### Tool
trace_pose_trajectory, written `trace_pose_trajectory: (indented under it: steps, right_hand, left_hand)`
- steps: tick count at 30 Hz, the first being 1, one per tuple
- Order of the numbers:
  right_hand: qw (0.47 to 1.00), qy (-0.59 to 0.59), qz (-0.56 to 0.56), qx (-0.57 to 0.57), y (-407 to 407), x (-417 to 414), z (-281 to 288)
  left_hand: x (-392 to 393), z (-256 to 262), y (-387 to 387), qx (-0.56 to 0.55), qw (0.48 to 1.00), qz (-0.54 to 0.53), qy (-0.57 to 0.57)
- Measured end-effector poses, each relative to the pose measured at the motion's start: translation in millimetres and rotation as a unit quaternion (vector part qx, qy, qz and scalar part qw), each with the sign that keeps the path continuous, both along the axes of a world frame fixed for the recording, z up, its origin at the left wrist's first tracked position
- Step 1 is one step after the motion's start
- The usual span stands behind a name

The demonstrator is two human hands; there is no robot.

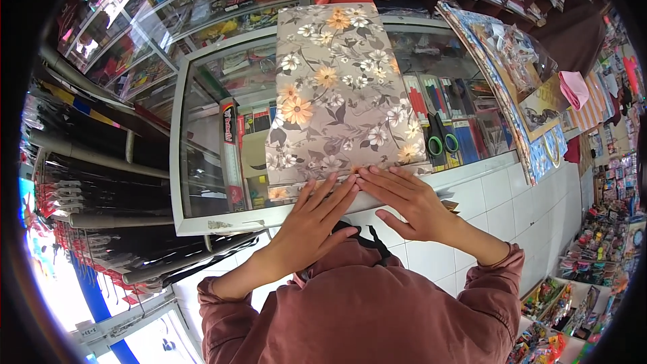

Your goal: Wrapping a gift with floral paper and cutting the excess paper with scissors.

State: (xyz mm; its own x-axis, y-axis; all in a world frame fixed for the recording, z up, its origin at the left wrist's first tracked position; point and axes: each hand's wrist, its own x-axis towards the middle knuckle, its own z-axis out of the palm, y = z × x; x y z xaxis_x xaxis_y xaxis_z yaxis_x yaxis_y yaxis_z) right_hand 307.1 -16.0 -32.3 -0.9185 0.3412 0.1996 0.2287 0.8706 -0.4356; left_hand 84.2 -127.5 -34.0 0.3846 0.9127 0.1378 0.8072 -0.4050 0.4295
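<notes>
A box-like or flat thing covered in floral paper (336, 96) lies on the glass top of a display counter. Along its near edge, which shows a folded strip, my left hand (321, 217) rests flat with fingers spread. My right hand (412, 202) lies against the same edge, palm down, its fingertips beside those of the left. Neither hand is closed around anything. To the right of the floral paper, scissors with black and green handles (442, 142) lie on the glass. What is under the paper is hidden.
The counter's white frame (222, 223) runs close before me. Flat packs and patterned paper (543, 91) lean over its right end. A ruler in packaging (232, 156) and pens show under the glass. Hangers with dark clothes (71, 197) stand at the left. Shelves of goods are behind.
</notes>
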Motion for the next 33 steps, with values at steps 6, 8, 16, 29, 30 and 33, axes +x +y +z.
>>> trace_pose_trajectory:
  steps: [6, 8, 16, 29, 30, 33]
  right_hand:
    - [1.0, -0.008, 0.008, -0.024, 2.9, -0.3, 5.1]
    - [0.999, -0.017, 0.016, -0.044, 4.3, 1.1, 8.9]
    - [0.994, -0.069, 0.026, -0.08, 9.4, 3.6, 17.0]
    - [0.991, -0.098, -0.015, -0.088, 11.9, 21.1, 21.5]
    - [0.991, -0.099, -0.014, -0.088, 11.3, 25.6, 21.1]
    - [0.988, -0.12, -0.075, -0.062, 8.9, 35.8, 21.1]
  left_hand:
    - [-5.8, -1.5, -12.6, -0.021, 0.993, 0.103, -0.057]
    - [-5.1, 0.3, -17.6, -0.012, 0.993, 0.114, -0.023]
    - [-12.7, 3.8, -27.8, -0.009, 0.99, 0.138, 0.039]
    - [-16.5, 4.5, -27.6, -0.028, 0.992, 0.121, 0.021]
    - [-16.8, 3.8, -27.9, -0.024, 0.992, 0.121, 0.022]
    - [-15.6, 3.5, -28.7, -0.012, 0.992, 0.125, 0.028]
